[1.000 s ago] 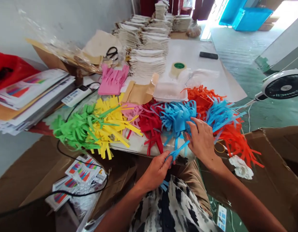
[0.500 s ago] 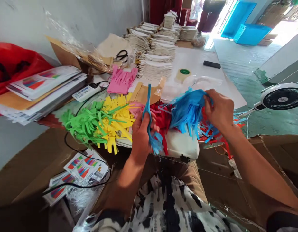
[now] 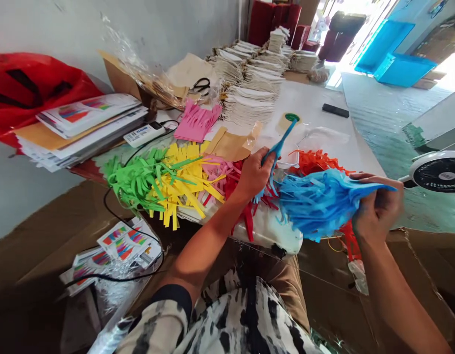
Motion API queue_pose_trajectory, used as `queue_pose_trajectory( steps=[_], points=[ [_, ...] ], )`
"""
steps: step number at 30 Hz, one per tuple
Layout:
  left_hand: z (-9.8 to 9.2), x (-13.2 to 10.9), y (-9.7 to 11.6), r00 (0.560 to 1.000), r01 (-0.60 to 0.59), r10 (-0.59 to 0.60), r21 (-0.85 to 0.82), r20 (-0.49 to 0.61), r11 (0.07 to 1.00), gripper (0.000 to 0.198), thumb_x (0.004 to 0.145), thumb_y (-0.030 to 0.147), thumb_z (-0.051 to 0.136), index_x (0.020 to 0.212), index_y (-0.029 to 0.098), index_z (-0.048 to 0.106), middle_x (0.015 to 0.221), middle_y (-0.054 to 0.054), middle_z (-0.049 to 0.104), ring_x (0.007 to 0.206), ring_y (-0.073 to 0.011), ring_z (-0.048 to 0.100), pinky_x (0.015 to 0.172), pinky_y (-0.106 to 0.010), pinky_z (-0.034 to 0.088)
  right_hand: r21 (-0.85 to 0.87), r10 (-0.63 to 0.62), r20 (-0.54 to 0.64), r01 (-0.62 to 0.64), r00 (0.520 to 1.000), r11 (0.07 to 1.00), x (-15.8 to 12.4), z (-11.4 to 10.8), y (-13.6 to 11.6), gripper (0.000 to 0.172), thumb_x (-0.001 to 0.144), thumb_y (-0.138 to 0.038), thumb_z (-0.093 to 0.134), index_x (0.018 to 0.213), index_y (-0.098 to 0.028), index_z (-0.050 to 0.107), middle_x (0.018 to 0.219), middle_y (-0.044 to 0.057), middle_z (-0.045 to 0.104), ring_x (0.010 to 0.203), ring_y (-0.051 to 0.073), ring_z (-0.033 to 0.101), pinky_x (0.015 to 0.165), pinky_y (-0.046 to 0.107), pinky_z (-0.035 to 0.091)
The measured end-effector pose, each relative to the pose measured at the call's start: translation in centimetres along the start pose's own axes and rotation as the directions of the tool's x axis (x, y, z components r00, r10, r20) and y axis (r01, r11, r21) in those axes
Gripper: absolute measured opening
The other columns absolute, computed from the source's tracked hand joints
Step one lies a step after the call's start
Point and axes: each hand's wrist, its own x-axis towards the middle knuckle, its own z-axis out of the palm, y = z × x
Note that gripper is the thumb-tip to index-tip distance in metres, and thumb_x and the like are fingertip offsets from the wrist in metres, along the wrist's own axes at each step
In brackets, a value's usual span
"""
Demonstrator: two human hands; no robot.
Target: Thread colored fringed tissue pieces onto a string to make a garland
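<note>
My left hand (image 3: 254, 174) pinches a narrow blue paper strip (image 3: 279, 143) that rises at a slant above the table. My right hand (image 3: 378, 206) grips a thick bunch of blue fringed paper (image 3: 319, 204), which hangs to its left, just right of the strip. Below my hands lie bunches of red fringed paper (image 3: 247, 219) and orange fringed paper (image 3: 316, 162). Further left are green fringed paper (image 3: 139, 179) and yellow fringed paper (image 3: 181, 182), both out of reach of my fingers. Pink fringed paper (image 3: 197, 122) lies beyond them.
Stacks of cream paper pieces (image 3: 249, 105) rise at the table's far side. Nearby are black-handled scissors (image 3: 201, 86), a tape roll (image 3: 289, 120) and a black phone (image 3: 335, 110). Printed sheets (image 3: 91, 118) lie left, a small fan (image 3: 437, 173) stands right, and cardboard (image 3: 334, 295) lies below.
My right hand has carried the blue bunch rightward and turned it flatter. My left hand has moved up and right, and its strip now slants instead of hanging upright.
</note>
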Motion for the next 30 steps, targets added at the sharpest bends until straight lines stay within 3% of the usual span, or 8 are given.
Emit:
queue_pose_trajectory(
  steps=[9,12,14,16,18,22,26,30],
  points=[
    [2.3,0.3,-2.2,1.000,-0.012,0.005,0.313,0.022,0.950,0.024,0.104,0.028,0.060,0.096,0.016,0.079,0.100,-0.008,0.073,0.098,-0.0213,0.069,0.091,-0.031,0.051,0.129,-0.058,-0.069,0.066,0.996,0.989,0.6,0.7,0.2,0.024,0.095,-0.051,0.062,0.100,-0.027,0.063,0.098,0.012,0.075,0.099,0.033,0.076,0.097,0.060,0.055],
    [3.8,1.1,-2.5,0.994,-0.041,-0.016,0.503,0.108,0.864,0.021,0.100,0.030,0.067,0.109,0.016,0.080,0.110,-0.013,0.073,0.107,-0.0264,0.069,0.099,-0.036,0.051,0.084,-0.061,-0.066,0.067,0.996,0.994,1.0,1.5,-0.2,0.026,0.099,-0.052,0.057,0.103,-0.026,0.061,0.103,0.013,0.074,0.100,0.031,0.075,0.096,0.056,0.056],
    [4.6,1.4,-2.4,0.979,-0.104,-0.018,0.569,0.205,0.816,0.034,0.093,0.030,0.077,0.123,0.014,0.077,0.120,-0.016,0.073,0.117,-0.0305,0.068,0.106,-0.041,0.050,0.009,-0.046,-0.025,0.046,0.999,0.999,1.0,1.9,-0.4,0.027,0.103,-0.051,0.051,0.107,-0.026,0.059,0.107,0.012,0.073,0.104,0.029,0.074,0.095,0.053,0.056],
    [4.8,1.3,-2.1,0.966,-0.168,0.026,0.551,0.257,0.818,0.046,0.089,0.028,0.080,0.133,0.013,0.073,0.129,-0.018,0.072,0.126,-0.0321,0.065,0.113,-0.044,0.048,-0.077,-0.031,0.036,0.034,0.999,0.996,0.8,2.0,-0.5,0.027,0.106,-0.048,0.046,0.111,-0.025,0.060,0.112,0.012,0.073,0.110,0.028,0.073,0.098,0.051,0.055],
    [4.2,0.7,-1.7,0.969,-0.191,0.094,0.458,0.227,0.868,0.038,0.094,0.021,0.071,0.132,0.015,0.073,0.133,-0.015,0.073,0.129,-0.0294,0.064,0.117,-0.044,0.046,-0.165,-0.041,0.080,0.054,0.996,0.985,0.9,2.1,-0.5,0.028,0.108,-0.044,0.044,0.112,-0.024,0.063,0.113,0.012,0.073,0.112,0.028,0.071,0.099,0.048,0.053],
    [1.2,-1.5,-1.4,0.999,-0.047,0.044,0.174,0.023,0.984,0.030,0.103,0.015,0.053,0.123,0.017,0.074,0.122,-0.011,0.078,0.112,-0.0212,0.072,0.103,-0.036,0.055,-0.350,-0.094,0.170,0.149,0.981,0.925,2.5,3.3,-0.7,0.030,0.107,-0.036,0.044,0.112,-0.020,0.068,0.106,0.014,0.074,0.101,0.027,0.067,0.088,0.042,0.048],
    [-1.6,-4.3,-1.4,0.987,0.020,-0.013,0.045,-0.157,0.999,0.026,0.106,0.021,0.050,0.123,0.019,0.070,0.113,-0.008,0.078,0.101,-0.0168,0.073,0.093,-0.030,0.057,-0.508,-0.061,0.333,0.233,0.941,0.829,5.3,6.1,-2.0,0.031,0.104,-0.026,0.046,0.121,-0.018,0.071,0.112,0.017,0.073,0.103,0.029,0.060,0.089,0.044,0.041],
    [-1.9,-8.0,-1.5,0.994,0.099,-0.095,0.074,-0.061,0.992,0.028,0.105,0.018,0.045,0.124,0.019,0.066,0.114,-0.008,0.078,0.102,-0.0172,0.075,0.095,-0.033,0.058,-0.566,-0.041,0.448,0.319,0.893,0.760,5.8,8.8,-2.6,0.034,0.104,-0.026,0.046,0.128,-0.021,0.070,0.115,0.018,0.071,0.106,0.033,0.056,0.088,0.046,0.037]
  ],
)
